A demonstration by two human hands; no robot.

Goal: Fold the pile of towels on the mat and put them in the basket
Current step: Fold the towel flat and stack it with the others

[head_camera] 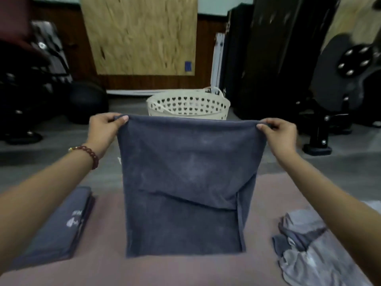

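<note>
A dark grey towel [185, 182] hangs doubled over in front of me, its lower edge reaching the pink mat [107, 263]. My left hand [104, 125] pinches its top left corner and my right hand [277, 132] pinches its top right corner, stretching the top edge taut. A stack of folded grey towels [55, 230] lies on the mat at the left. A loose pile of crumpled grey towels [309, 244] lies at the right. The cream perforated basket [188, 105] stands on the floor beyond the held towel.
A plywood board [140, 34] leans on the back wall. A dark ball [88, 100] and black equipment sit at the left. A black chair base and dark panels [338, 83] crowd the right. Grey floor [51, 166] lies between mat and basket.
</note>
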